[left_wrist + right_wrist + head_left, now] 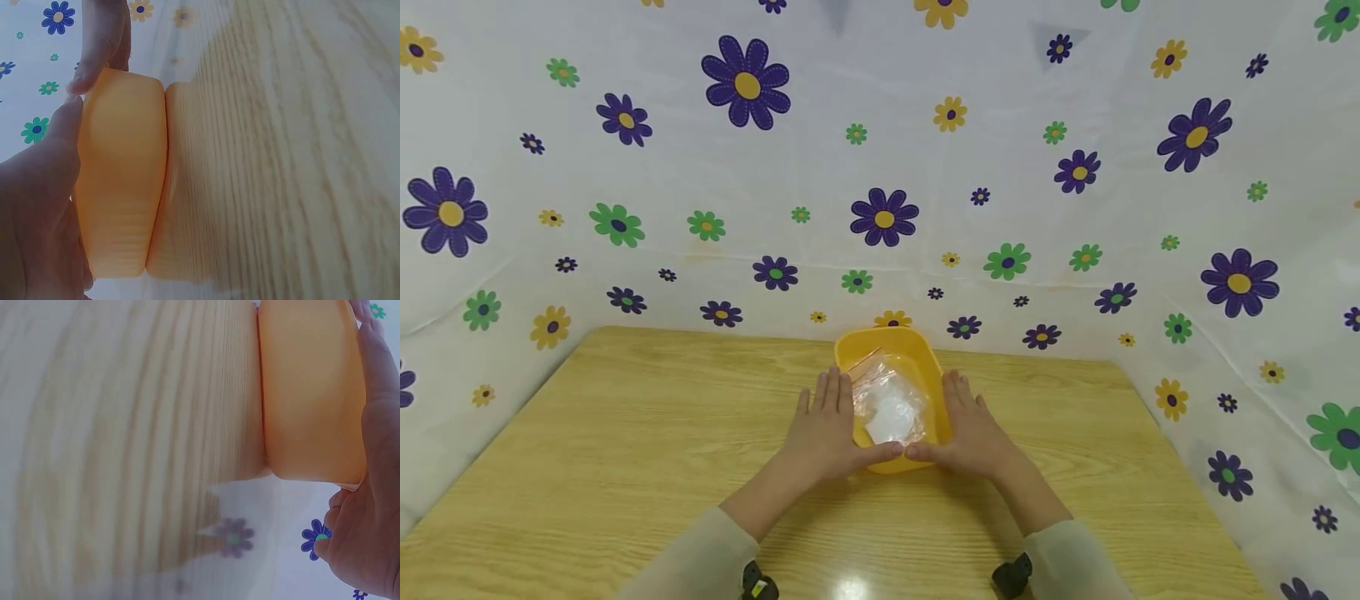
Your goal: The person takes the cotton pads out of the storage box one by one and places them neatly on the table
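Note:
A yellow plastic tub (880, 335) sits on the wooden table, and a clear plastic bag (891, 404) with something white in it lies inside. My left hand (823, 433) rests along the tub's left side with straight fingers. Along the right side lies my right hand (976, 437), its fingers straight too. Both thumbs stretch along the near rim, their tips close together at its middle. In both wrist views the tub's smooth outer wall (125, 175) shows, its base at the tabletop, with the hands at the rim.
Beneath the tub, the wooden table (662, 442) reaches back to a white cloth (820, 167) printed with purple, green and yellow flowers. This cloth also runs along both sides. A dark wrist device (1011, 577) sits at the right sleeve.

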The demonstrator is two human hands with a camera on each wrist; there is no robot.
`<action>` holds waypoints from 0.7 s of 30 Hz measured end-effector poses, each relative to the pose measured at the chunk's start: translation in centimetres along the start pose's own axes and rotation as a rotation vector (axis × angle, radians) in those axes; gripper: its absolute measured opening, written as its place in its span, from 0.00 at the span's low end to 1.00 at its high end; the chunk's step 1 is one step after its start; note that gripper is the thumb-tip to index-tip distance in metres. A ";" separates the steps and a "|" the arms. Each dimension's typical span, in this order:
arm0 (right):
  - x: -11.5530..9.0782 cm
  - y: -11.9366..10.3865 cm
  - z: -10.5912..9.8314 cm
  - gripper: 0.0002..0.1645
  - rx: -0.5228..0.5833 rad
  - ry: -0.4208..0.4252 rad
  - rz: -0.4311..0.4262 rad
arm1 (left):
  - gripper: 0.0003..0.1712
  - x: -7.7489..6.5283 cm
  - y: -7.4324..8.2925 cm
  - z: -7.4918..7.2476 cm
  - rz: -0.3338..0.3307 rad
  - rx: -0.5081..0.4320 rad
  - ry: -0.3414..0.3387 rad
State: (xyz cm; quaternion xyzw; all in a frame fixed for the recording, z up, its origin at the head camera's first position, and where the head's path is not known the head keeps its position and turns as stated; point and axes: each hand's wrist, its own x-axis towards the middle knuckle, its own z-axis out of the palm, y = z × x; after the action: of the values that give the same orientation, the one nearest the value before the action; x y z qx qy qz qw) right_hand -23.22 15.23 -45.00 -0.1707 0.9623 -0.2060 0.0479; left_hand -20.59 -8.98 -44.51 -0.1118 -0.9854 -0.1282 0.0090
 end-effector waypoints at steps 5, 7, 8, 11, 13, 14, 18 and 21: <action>-0.2 -1.0 0.5 0.84 -0.009 0.016 0.021 | 0.82 -0.3 -1.0 -0.2 0.017 0.036 0.001; -0.3 -1.5 0.7 0.84 -0.012 0.026 0.032 | 0.81 -0.4 -1.3 -0.4 0.031 0.048 0.002; -0.4 -1.7 0.8 0.84 -0.010 0.031 0.035 | 0.81 -0.5 -1.5 -0.5 0.037 0.050 0.000; -0.5 -2.3 1.0 0.83 -0.008 0.045 0.048 | 0.80 -0.5 -1.9 -0.7 0.059 0.060 -0.004; -0.5 -2.5 1.1 0.83 -0.001 0.055 0.051 | 0.80 -0.4 -2.2 -0.7 0.069 0.062 -0.006; -0.5 -2.6 1.2 0.82 0.002 0.057 0.053 | 0.80 -0.4 -2.4 -0.7 0.071 0.060 -0.008; -0.5 -3.0 1.5 0.81 0.000 0.065 0.061 | 0.79 -0.6 -2.9 -0.7 0.082 0.062 -0.001; -0.5 -3.5 1.7 0.81 0.001 0.074 0.053 | 0.79 -0.8 -3.5 -0.7 0.090 0.056 0.012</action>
State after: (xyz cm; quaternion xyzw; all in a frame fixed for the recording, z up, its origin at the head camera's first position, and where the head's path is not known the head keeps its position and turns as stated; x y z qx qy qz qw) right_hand -21.39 11.74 -45.13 -0.1375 0.9675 -0.2115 0.0180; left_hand -20.59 -12.59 -44.76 -0.1549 -0.9825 -0.1005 0.0239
